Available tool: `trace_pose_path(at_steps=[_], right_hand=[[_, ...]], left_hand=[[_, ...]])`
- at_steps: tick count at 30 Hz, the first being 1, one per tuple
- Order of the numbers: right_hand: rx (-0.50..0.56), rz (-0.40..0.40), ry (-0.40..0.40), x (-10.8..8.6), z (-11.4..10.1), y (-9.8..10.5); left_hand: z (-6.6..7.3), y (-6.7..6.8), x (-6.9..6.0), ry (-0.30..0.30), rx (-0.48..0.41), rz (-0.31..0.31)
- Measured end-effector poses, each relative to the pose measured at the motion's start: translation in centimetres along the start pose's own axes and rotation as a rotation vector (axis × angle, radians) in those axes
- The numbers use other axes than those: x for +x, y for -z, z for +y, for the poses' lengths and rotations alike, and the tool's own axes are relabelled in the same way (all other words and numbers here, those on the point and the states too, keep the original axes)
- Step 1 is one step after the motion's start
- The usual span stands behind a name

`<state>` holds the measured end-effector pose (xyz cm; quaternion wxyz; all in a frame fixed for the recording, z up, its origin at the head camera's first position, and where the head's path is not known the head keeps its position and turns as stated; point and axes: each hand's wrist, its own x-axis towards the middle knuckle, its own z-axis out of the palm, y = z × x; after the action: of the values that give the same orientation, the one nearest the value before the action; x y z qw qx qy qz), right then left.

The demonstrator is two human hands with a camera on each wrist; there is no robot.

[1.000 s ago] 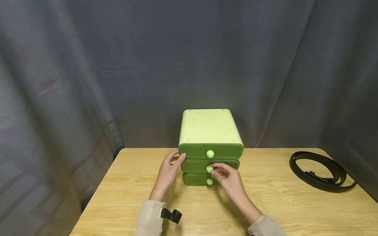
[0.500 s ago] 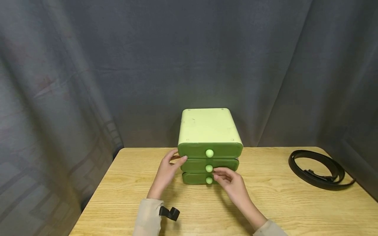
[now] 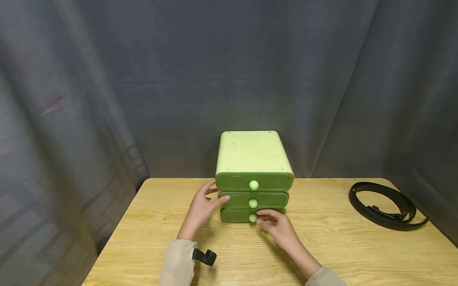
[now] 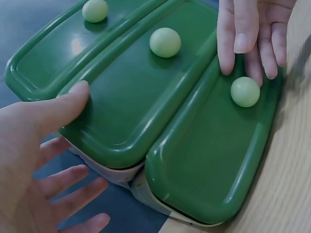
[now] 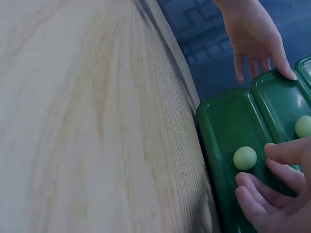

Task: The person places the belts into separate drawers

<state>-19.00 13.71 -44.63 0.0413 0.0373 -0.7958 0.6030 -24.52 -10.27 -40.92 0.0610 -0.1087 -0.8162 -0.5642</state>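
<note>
A small pale green chest of drawers (image 3: 254, 153) stands on the table, with three dark green drawer fronts and a round light green knob on each. All three drawers look pushed in. My right hand (image 3: 280, 230) is at the bottom drawer (image 3: 234, 215), its fingertips spread close around the right side of the bottom knob (image 4: 245, 91). In the right wrist view, a gap shows between those fingers and the knob. My left hand (image 3: 200, 208) is at the chest's left side, thumb resting on the middle drawer front (image 4: 131, 97) and the other fingers spread beside the chest.
A coiled black belt (image 3: 379, 216) lies at the table's right. A grey curtain (image 3: 250, 79) hangs behind the wooden table (image 3: 150, 238). On the left sleeve, a black strap piece (image 3: 204, 257) sticks out.
My right hand has let go of the middle knob and moved down to the bottom one. My left thumb has slid slightly down to the middle drawer front.
</note>
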Motion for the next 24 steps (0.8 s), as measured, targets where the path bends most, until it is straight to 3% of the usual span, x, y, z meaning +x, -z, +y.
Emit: trace_pose_path(at_steps=[4, 7, 24], right_hand=[[0.030, -0.055, -0.030, 0.2, 0.2, 0.0], [0.031, -0.070, -0.053, 0.2, 0.3, -0.1], [0.050, 0.003, -0.060, 1.2, 1.1, -1.1]], left_hand=[[-0.2, -0.2, 0.0, 0.008, -0.001, -0.001], [-0.4, -0.3, 0.0, -0.003, 0.014, 0.032], [-0.2, -0.7, -0.2, -0.045, 0.034, 0.168]])
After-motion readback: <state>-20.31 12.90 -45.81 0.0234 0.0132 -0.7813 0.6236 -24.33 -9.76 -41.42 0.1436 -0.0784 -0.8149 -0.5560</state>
